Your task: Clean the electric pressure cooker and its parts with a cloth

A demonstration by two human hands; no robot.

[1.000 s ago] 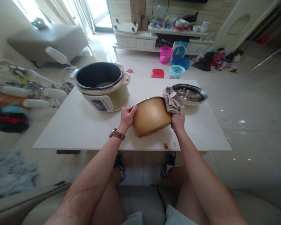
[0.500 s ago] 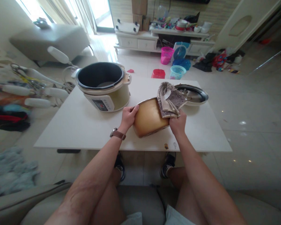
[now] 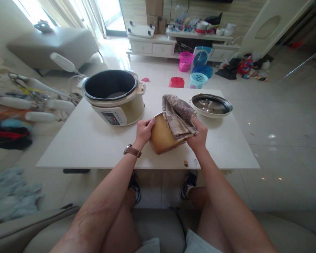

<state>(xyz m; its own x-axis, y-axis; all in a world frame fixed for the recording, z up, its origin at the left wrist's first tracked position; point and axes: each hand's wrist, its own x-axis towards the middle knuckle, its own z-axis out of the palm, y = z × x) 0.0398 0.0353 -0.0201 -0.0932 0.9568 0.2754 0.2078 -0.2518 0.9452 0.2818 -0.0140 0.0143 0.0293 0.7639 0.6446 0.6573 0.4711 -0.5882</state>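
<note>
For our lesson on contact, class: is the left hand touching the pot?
Touching: the head view shows the left hand gripping the pot, its thumb against the outer wall.

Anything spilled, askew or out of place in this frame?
No spill shows on the table. The golden pot is tilted, but the left hand grips it. Oddest is the pale fabric at lower left, rumpled in a heap on the floor.

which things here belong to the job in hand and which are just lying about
Part of the job:
inner pot, gripped by the left hand
cloth, held against it by the right hand
electric cooker and lid, probably, as matching parts

Just lying about:
pink basket
light-blue basket
cardboard boxes
</note>
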